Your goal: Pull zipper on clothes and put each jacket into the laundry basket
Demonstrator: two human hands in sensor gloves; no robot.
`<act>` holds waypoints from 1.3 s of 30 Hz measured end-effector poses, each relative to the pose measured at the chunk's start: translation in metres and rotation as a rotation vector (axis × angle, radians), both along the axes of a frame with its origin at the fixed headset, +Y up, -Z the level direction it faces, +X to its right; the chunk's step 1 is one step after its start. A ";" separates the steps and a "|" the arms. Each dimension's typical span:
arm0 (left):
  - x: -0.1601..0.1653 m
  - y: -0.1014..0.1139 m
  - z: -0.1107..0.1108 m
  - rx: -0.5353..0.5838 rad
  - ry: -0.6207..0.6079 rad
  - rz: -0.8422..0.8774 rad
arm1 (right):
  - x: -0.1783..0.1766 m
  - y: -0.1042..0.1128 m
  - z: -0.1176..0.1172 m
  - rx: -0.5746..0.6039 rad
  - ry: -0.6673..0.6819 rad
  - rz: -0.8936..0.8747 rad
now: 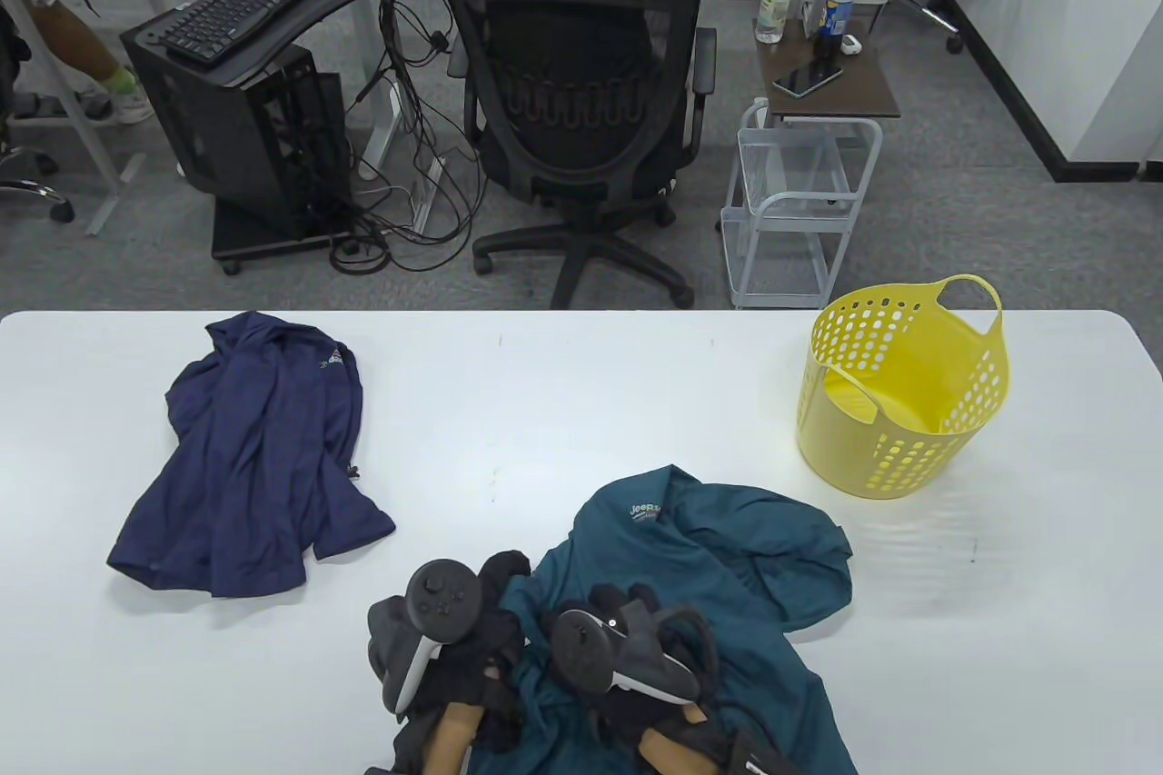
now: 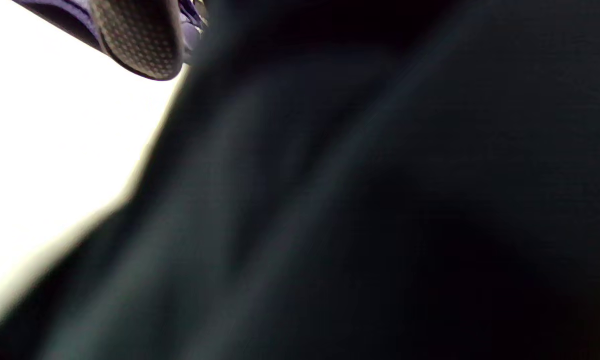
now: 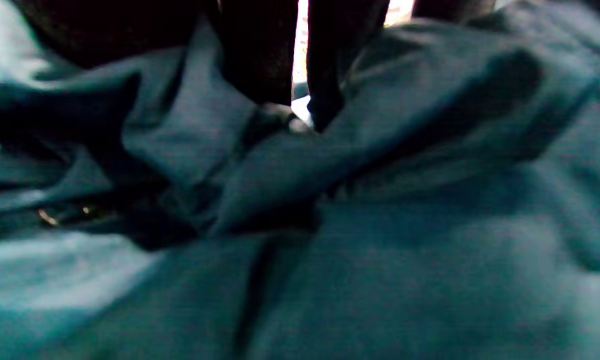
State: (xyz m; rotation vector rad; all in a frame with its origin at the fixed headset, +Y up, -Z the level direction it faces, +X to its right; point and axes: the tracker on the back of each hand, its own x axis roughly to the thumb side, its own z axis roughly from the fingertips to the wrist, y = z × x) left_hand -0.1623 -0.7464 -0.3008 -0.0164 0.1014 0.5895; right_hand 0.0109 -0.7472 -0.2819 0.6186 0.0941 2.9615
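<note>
Both my hands sit on the teal jacket (image 1: 727,575) at the bench's near edge, hunting its zipper; my left hand (image 1: 472,620) and right hand (image 1: 627,630) hide their fingers, grip unclear. Yellow basket (image 1: 909,393) waits far right

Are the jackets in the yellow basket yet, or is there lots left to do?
Nothing is finished yet: the yellow basket holds no jacket. Both hands, left hand and right hand, are on the teal jacket near the table's front edge, seemingly working at its zipper, though the grip is hidden. The navy jacket lies untouched on the left. Both jackets remain to be put in.
</note>
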 end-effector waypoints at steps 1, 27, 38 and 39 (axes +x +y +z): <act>-0.001 0.000 -0.001 0.011 0.003 -0.054 | -0.002 -0.003 -0.001 -0.001 -0.009 0.021; -0.032 -0.003 0.008 -0.180 0.047 0.104 | 0.055 -0.021 -0.034 -0.077 -0.264 0.057; -0.016 0.030 0.026 0.008 0.104 -0.727 | 0.058 -0.022 -0.033 -0.073 -0.261 0.050; -0.021 0.032 0.028 0.005 0.117 -0.762 | 0.058 -0.022 -0.033 -0.074 -0.262 0.050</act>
